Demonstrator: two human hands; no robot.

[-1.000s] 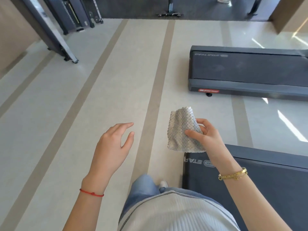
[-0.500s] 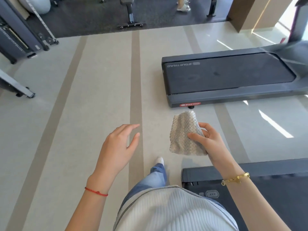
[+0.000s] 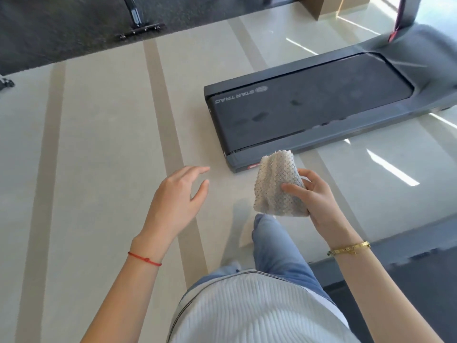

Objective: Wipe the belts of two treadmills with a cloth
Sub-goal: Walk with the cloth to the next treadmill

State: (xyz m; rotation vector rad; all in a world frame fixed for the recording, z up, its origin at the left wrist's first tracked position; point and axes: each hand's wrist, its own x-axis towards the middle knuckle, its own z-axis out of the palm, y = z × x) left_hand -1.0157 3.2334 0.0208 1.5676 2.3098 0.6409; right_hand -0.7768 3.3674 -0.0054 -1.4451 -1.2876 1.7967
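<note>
- Right hand (image 3: 319,201) pinches the folded cloth (image 3: 278,186) between thumb and curled fingers, in the air above the floor.
- Left hand (image 3: 176,201) hangs with fingers apart, holding nothing.
- Far treadmill belt (image 3: 309,105) lies ahead, untouched by the cloth; near treadmill (image 3: 405,276) sits beside the right forearm.
- Risk: the light pinch may let the cloth slip or bunch once it drags on the belt.
- Risk: the raised frame edge could catch a foot.

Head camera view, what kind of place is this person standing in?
Most likely a gym. A Star Trac treadmill lies ahead, a second treadmill sits at lower right, and an equipment base stands on dark flooring beyond.
</note>
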